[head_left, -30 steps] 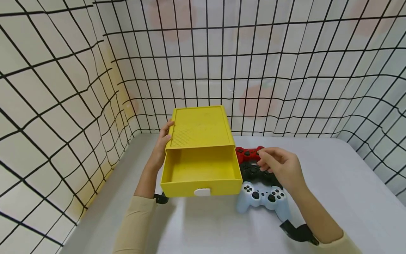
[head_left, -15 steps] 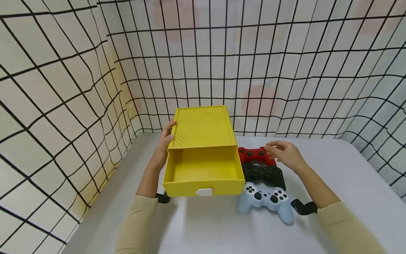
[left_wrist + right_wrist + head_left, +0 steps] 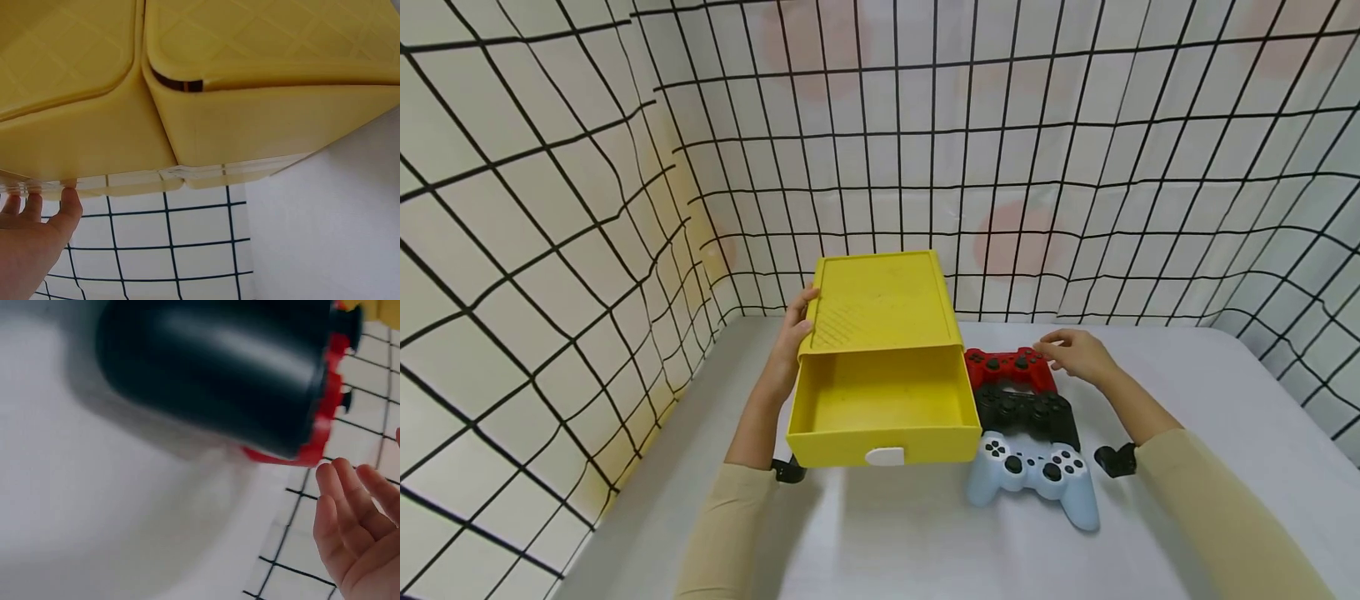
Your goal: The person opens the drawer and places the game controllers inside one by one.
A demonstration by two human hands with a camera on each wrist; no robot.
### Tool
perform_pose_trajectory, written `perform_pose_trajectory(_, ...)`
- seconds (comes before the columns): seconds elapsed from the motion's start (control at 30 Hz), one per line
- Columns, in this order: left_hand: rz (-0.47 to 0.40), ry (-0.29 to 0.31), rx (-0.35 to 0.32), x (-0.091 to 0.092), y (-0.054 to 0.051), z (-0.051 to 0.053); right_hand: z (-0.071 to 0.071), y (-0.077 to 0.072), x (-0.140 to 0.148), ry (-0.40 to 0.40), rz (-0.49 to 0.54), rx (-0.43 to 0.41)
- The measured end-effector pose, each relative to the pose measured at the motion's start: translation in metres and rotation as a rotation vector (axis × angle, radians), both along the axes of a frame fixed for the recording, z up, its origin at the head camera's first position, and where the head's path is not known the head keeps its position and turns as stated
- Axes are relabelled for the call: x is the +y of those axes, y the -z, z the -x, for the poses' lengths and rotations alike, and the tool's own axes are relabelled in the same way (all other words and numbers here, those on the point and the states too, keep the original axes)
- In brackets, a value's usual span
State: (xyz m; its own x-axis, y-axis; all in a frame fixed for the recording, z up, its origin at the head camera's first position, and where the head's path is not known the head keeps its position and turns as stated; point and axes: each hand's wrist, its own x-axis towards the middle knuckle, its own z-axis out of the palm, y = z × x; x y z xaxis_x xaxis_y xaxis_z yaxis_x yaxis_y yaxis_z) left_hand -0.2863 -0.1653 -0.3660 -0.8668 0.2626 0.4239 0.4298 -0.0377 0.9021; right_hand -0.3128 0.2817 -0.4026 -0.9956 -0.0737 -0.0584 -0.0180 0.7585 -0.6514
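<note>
A yellow drawer box point(image 3: 880, 304) has its drawer point(image 3: 883, 447) pulled out, with a white knob in front; the drawer's inside shows bare. My left hand point(image 3: 786, 346) touches the box's left side, its fingers point(image 3: 70, 203) extended against the wall in the left wrist view. To the right of the box lie three game controllers: red point(image 3: 1009, 368) at the back, black point(image 3: 1026, 412) in the middle, light blue point(image 3: 1037, 477) in front. My right hand point(image 3: 1078, 358) is at the red one's right end, fingers loosely bent, holding nothing; whether the fingertips touch it, I cannot tell.
Black wire grid panels point(image 3: 1000, 167) stand behind and along both sides of the white table point(image 3: 917, 533), with pale sheeting behind them. A dark strap sits at each wrist.
My right hand has moved right and slightly back, from above the red and black controllers to the red one's right end. My left hand stays against the box.
</note>
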Motion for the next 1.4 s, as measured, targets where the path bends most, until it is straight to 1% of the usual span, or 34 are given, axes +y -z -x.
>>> perform_pose_trajectory(0.1, -0.004, -0.003, -0.002, 0.000, 0.000, 0.001, 0.008, 0.008, 0.003, -0.012, -0.057, -0.023)
perform_pose_trajectory(0.17, -0.001, -0.002, -0.006, -0.001, 0.001, 0.001, 0.011, 0.013, 0.004, -0.018, -0.079, -0.035)
perform_pose_trajectory(0.3, 0.001, -0.003, -0.006, -0.001, 0.000, 0.002, 0.014, 0.023, 0.005, -0.034, -0.071, -0.075)
perform_pose_trajectory(0.4, 0.001, -0.005, -0.004, -0.001, 0.000, 0.002, 0.017, 0.030, 0.006, -0.046, -0.037, -0.125)
perform_pose_trajectory(0.5, 0.005, -0.009, -0.008, -0.001, 0.000, 0.002, 0.019, 0.036, 0.007, -0.025, 0.048, -0.195)
perform_pose_trajectory(0.63, 0.009, -0.005, -0.011, -0.001, 0.001, 0.001, 0.020, 0.039, 0.007, 0.013, 0.167, -0.270)
perform_pose_trajectory(0.83, 0.014, -0.010, -0.010, -0.002, 0.001, 0.002, 0.021, 0.042, 0.007, 0.043, 0.269, -0.333)
perform_pose_trajectory(1.0, 0.017, -0.007, -0.004, -0.003, 0.002, 0.003, 0.023, 0.043, 0.007, 0.057, 0.340, -0.312)
perform_pose_trajectory(1.1, 0.024, -0.005, -0.004, -0.004, 0.003, 0.004, 0.024, 0.044, 0.007, 0.061, 0.432, -0.297)
perform_pose_trajectory(1.23, 0.028, -0.006, -0.003, -0.004, 0.004, 0.004, 0.025, 0.045, 0.006, 0.048, 0.583, -0.294)
perform_pose_trajectory(1.3, 0.026, -0.008, -0.003, -0.004, 0.004, 0.005, 0.025, 0.046, 0.006, 0.031, 0.631, -0.291)
perform_pose_trajectory(1.4, 0.021, -0.007, 0.001, -0.004, 0.004, 0.005, 0.025, 0.046, 0.006, 0.010, 0.676, -0.287)
